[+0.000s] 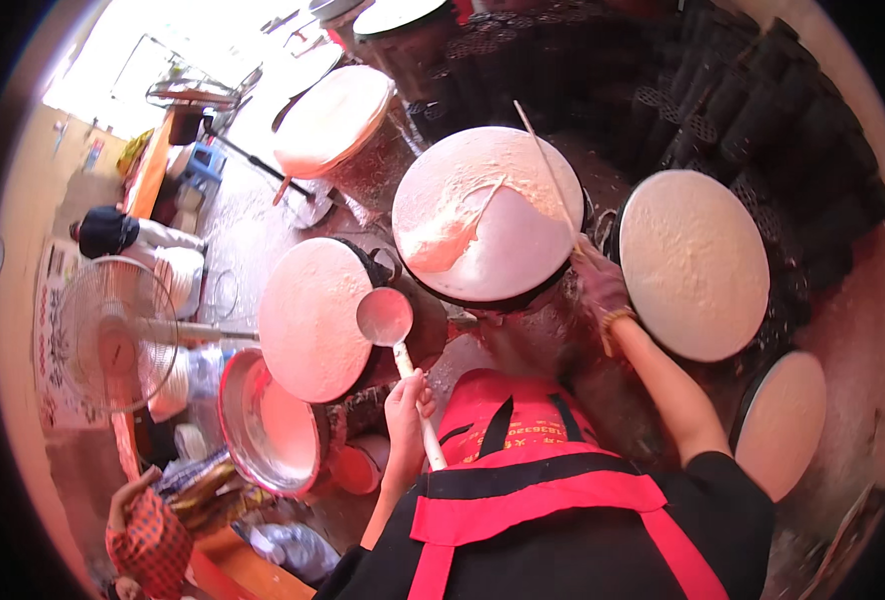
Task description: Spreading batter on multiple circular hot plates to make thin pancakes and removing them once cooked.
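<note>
My left hand (408,405) is closed around the pale handle of a ladle (385,316), whose bowl hangs over the edge of a batter-covered round griddle (315,322). My right hand (598,281), dark and apparently gloved, grips a long thin wooden stick (547,169) that reaches across the right side of the middle griddle (517,255). Pale batter covers that griddle's far and left parts, with a thicker mound (439,244) at the left; its near surface is bare. What looks like a T-shaped spreader (490,202) lies in the batter.
More coated griddles stand at the right (694,262), lower right (784,424) and far left (337,120). A red-rimmed basin of batter (281,427) is at lower left, near a standing fan (116,337). Dark perforated briquettes (735,112) are stacked behind. Two people are at the left.
</note>
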A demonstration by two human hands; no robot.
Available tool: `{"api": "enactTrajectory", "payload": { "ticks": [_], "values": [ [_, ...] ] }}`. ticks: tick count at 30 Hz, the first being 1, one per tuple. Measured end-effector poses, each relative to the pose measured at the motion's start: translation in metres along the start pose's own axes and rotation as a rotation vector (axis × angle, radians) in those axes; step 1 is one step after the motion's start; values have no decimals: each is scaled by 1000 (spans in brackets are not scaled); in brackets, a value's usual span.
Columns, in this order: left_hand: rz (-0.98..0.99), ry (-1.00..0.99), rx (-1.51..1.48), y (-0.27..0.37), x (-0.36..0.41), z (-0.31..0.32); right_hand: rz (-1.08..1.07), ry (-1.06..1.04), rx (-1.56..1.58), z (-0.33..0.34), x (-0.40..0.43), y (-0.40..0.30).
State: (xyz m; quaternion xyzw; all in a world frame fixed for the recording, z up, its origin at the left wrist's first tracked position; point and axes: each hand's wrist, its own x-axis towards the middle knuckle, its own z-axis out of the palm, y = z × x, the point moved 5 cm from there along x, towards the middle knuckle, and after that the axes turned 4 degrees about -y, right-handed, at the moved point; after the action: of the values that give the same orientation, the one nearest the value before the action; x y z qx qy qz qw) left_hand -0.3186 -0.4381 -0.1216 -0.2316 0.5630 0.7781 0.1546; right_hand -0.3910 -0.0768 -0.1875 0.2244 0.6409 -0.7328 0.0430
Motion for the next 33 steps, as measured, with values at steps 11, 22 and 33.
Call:
{"api": "enactTrajectory", "payload": {
  "ticks": [11, 22, 33],
  "values": [
    [-47, -279, 118, 23, 13, -110, -435, 3, -624, 76, -165, 47],
    [22, 18, -38, 28, -50, -238, -248, 212, -465, 372, 98, 92],
    [23, -75, 51, 22, -54, -236, 1, 312, 261, 296, -49, 136]
  ]
}}
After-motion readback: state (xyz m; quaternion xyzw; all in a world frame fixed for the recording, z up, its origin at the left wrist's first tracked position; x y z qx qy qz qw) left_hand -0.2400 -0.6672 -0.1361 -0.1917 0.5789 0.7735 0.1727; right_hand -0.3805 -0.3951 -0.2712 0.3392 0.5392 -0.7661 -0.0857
